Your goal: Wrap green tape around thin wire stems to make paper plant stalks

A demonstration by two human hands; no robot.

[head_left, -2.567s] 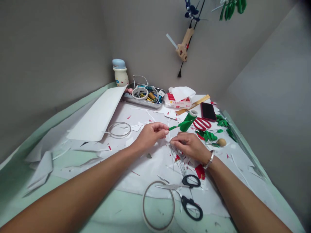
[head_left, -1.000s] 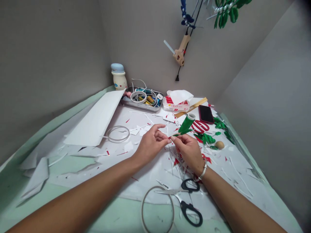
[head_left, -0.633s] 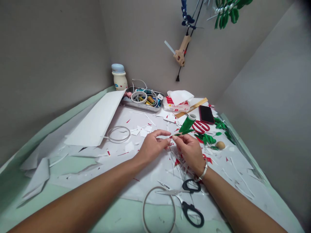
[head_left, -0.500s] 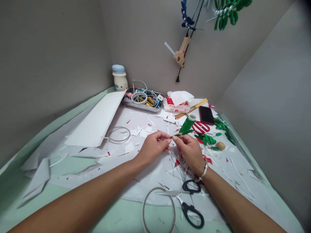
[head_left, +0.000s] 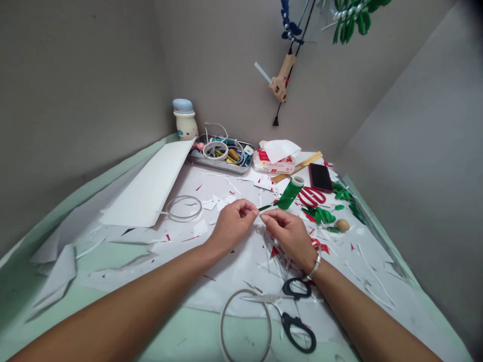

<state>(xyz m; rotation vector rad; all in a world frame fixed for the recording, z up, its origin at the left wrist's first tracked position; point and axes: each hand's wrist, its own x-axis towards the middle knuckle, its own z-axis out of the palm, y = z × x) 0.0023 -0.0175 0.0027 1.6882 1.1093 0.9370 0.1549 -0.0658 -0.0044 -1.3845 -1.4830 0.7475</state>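
The green tape roll hangs at 1 o'clock from the hands, its strip running to the fingertips. The left hand pinches the strip's end. The right hand is just beside it, fingers pinched; contact with the strip cannot be confirmed. Thin wires lie at 6 o'clock, black-handled scissors beyond them. Green leaves lie at 3 o'clock, red-handled scissors at 2 o'clock.

I'm seeing | tape roll: solid green | far scissors: red | near scissors: black handles | paper: white, red-flecked | cover: mint green
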